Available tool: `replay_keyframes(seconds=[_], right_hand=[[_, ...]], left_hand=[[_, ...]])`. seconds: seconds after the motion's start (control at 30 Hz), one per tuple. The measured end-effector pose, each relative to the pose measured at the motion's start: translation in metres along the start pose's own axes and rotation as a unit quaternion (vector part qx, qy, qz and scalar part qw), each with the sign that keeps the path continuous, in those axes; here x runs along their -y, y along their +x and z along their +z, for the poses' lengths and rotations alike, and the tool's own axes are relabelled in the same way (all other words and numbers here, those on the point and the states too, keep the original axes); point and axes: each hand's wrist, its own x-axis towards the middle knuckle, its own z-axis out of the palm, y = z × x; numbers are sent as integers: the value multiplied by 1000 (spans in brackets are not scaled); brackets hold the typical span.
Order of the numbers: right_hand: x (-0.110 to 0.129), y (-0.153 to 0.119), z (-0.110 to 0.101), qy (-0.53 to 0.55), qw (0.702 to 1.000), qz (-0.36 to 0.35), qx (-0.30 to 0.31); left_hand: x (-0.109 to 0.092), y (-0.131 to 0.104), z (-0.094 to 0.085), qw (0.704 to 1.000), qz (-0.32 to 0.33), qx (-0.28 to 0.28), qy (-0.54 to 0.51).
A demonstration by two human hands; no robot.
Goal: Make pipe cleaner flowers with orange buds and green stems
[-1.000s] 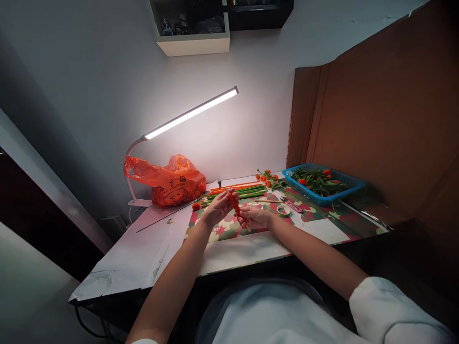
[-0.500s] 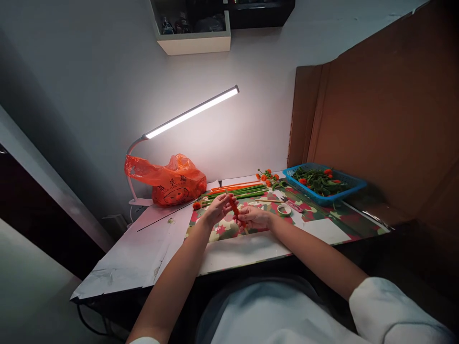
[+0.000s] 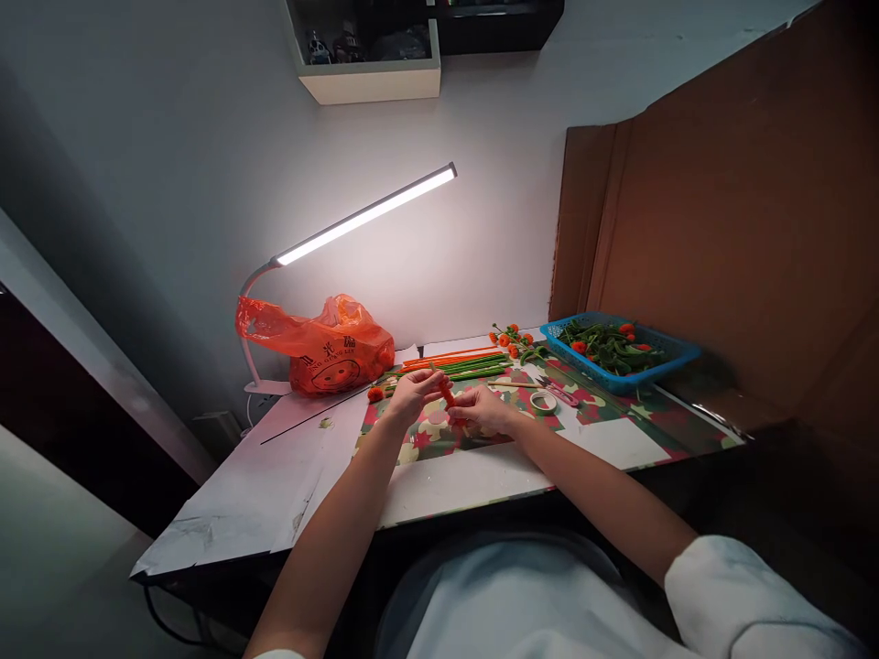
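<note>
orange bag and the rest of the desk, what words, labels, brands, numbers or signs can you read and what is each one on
"光", middle large character, on the orange bag
"LIN", end of the smaller line below, same bag
The bag's other characters and letters are too creased or blurred to read surely.
No other readable text in view.

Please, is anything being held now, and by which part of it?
An orange strip: the left hand holds it near its far end, the right hand nearer the person.
</note>
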Motion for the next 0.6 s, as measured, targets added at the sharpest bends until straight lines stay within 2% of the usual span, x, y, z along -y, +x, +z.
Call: replay_keyframes(seconds=[0.13, 0.27, 0.33, 0.43, 0.6], right_hand=[[-6, 6, 5, -49, 995, -44, -78], [-5, 6, 9, -162, 971, -78, -161], [-1, 4, 11, -254, 942, -105, -192], [5, 2, 14, -395, 883, -123, -222], [9, 3, 21, -551, 802, -64, -223]], left_hand=[[2, 2, 3, 999, 21, -47, 0], [8, 4, 8, 992, 55, -107, -35], [11, 5, 10, 988, 68, -127, -55], [14, 6, 14, 982, 80, -149, -83], [19, 8, 13, 973, 79, -187, -109]])
